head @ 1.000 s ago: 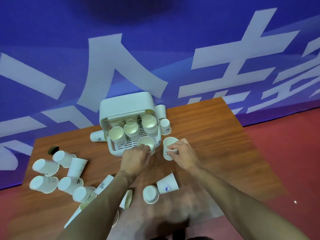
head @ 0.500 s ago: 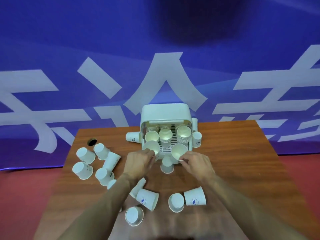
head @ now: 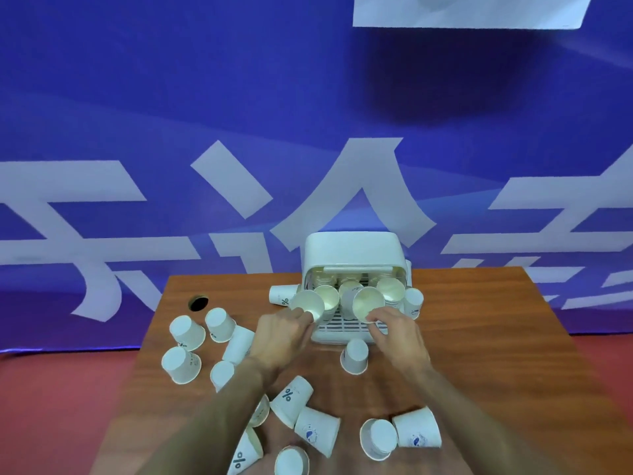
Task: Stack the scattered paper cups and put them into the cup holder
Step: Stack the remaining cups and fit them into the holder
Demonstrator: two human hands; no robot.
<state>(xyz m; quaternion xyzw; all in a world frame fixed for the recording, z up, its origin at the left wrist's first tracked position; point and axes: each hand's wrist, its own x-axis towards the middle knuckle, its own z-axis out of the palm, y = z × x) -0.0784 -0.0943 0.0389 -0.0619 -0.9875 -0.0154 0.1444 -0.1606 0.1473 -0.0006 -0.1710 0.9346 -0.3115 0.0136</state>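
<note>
Left hand (head: 281,337) pinches rim of paper cup (head: 306,303). Right hand (head: 397,334) pinches rim of second cup (head: 367,303). Both at cup holder (head: 352,246) mouth. Loose cups (head: 186,332) scattered on counter (head: 479,337). Cups likely light, thin-walled, crushable: hold gently near stiffer rolled rim.

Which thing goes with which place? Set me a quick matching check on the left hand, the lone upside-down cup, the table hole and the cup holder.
1 left hand
2 lone upside-down cup
3 table hole
4 cup holder

A far middle of the table
B table's far left
C gripping a cup by its rim
D just in front of the cup holder

Pairs: 1-C, 2-D, 3-B, 4-A
</note>
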